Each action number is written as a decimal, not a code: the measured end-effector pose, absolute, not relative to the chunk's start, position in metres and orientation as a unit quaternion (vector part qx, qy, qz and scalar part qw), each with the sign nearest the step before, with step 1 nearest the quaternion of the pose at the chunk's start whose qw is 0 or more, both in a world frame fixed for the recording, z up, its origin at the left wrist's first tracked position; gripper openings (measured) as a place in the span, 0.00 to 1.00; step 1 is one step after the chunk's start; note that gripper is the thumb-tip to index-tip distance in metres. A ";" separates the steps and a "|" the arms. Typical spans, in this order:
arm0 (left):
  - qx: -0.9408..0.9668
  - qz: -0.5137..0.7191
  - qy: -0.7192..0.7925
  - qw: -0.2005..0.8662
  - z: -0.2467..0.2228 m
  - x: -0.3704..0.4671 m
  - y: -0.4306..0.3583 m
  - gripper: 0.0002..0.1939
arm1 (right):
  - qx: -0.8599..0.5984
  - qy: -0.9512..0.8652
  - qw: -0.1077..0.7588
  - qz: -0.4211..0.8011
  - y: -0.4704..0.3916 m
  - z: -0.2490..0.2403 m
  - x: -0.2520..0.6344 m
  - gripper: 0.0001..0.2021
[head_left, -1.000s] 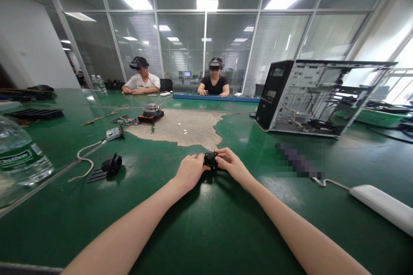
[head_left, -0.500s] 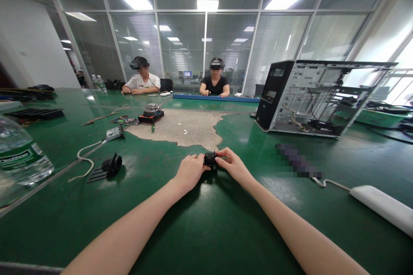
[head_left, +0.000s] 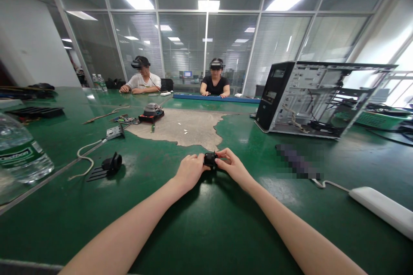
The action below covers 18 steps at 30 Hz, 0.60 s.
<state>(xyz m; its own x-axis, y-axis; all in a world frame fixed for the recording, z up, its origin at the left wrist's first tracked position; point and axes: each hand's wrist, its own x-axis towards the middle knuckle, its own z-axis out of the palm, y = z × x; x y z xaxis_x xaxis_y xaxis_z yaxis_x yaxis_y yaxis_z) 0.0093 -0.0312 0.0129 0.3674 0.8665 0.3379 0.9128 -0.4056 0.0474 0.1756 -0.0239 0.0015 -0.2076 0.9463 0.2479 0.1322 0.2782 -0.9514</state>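
Between my hands is a small black cylindrical part (head_left: 210, 160), held just above the green table in front of me. My left hand (head_left: 190, 172) is closed on its left side, thumb below and fingers on top. From the right, my right hand (head_left: 232, 166) pinches the part's other end between thumb and fingers. The fingers cover both ends, so its exact kind cannot be made out. To the left lies another black part (head_left: 112, 163) with a round end and several flat prongs.
An open computer case (head_left: 300, 99) stands at the right, before a green basket (head_left: 380, 116). A white power strip (head_left: 382, 208) lies nearer. At the left are a water bottle (head_left: 24, 152), a metal bracket with cable (head_left: 115, 132) and a heatsink fan (head_left: 152, 111). Two people sit opposite.
Both hands keep the same grip on the black part, with hardly any visible movement. The view has shifted very slightly.
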 end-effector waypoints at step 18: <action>-0.831 -0.196 -0.512 0.095 0.003 0.003 -0.026 0.13 | -0.435 -0.493 0.467 0.591 -0.021 0.002 0.174 0.12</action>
<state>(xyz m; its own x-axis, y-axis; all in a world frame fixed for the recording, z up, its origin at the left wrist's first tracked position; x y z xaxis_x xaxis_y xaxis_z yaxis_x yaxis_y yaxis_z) 0.0032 -0.0258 0.0033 0.3990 0.8132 0.4236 0.8881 -0.4577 0.0421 0.1738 -0.0212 0.0018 -0.1854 0.9812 -0.0533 -0.1244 -0.0772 -0.9892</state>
